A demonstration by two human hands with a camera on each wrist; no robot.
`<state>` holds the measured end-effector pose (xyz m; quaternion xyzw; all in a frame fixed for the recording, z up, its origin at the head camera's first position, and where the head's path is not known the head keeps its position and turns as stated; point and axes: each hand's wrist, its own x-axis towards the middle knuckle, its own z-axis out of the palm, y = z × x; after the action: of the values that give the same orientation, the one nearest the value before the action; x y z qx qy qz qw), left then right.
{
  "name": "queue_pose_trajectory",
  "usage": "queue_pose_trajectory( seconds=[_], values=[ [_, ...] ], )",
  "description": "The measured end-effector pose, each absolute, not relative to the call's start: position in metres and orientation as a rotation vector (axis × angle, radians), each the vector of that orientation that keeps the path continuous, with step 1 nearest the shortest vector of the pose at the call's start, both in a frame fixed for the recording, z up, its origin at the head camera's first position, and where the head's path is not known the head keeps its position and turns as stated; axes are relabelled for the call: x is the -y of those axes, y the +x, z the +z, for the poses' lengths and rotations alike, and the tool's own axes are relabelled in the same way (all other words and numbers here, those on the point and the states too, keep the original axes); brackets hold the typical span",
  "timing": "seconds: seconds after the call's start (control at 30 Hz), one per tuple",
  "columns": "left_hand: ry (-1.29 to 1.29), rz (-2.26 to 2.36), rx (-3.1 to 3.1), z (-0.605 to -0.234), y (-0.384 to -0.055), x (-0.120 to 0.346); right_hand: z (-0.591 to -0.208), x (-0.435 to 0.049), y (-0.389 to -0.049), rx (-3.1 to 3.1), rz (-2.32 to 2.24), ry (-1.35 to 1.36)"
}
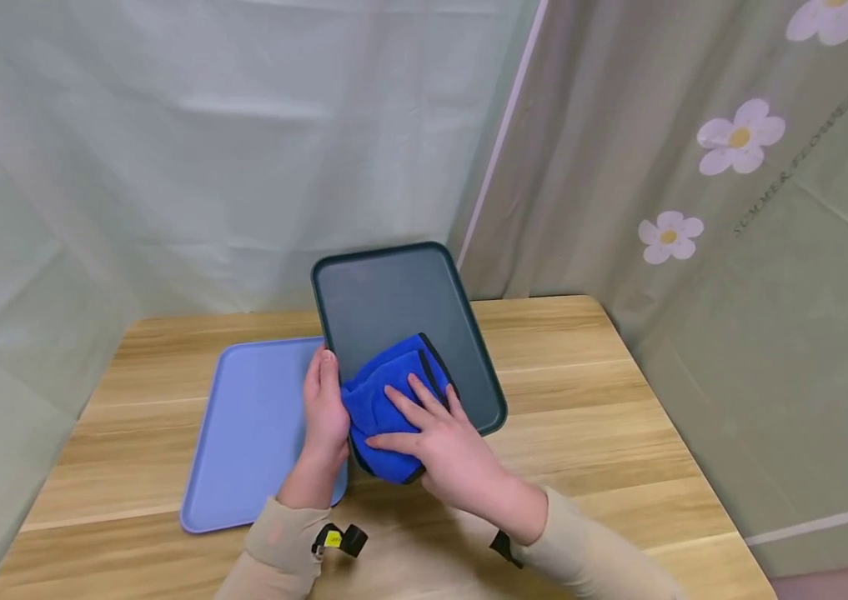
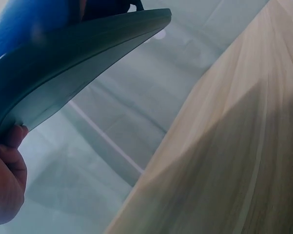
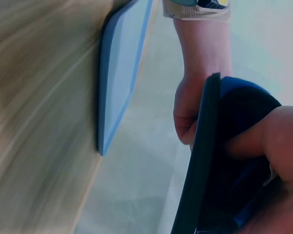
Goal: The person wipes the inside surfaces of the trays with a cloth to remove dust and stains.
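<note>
My left hand [image 1: 324, 417] grips the left edge of a dark green tray [image 1: 393, 292], thumb along the rim and fingers curled beneath it, as the left wrist view shows. The tray [image 2: 63, 73] is raised and tilted above the table. Over its lower part lies a folded blue cloth [image 1: 386, 400] with black edging, which hangs slightly past the near rim. Fingers spread, my right hand [image 1: 454, 450] presses the cloth flat against the tray. The right wrist view has the tray [image 3: 200, 161] edge-on, with the left hand [image 3: 185, 109] behind it.
A light blue tray [image 1: 258, 425] lies flat on the wooden table [image 1: 604, 433] at the left, partly under the raised tray. Pale curtains [image 1: 281, 150] hang behind the table, and a flower-patterned one [image 1: 739, 137] hangs at the right.
</note>
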<state>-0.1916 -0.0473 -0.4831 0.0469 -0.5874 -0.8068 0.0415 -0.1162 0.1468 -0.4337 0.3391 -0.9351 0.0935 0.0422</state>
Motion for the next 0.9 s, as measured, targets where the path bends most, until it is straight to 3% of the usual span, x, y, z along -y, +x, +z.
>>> queue_pose_trajectory(
  seconds=[0.4, 0.9],
  values=[
    [0.124, -2.416, 1.841, -0.479, -0.191, 0.047, -0.437, -0.159, -0.118, 2.824, 0.332, 1.007],
    [0.155, -2.356, 1.827, -0.476, -0.196, 0.048, -0.443, -0.172, -0.124, 2.879, 0.462, 0.732]
  ],
)
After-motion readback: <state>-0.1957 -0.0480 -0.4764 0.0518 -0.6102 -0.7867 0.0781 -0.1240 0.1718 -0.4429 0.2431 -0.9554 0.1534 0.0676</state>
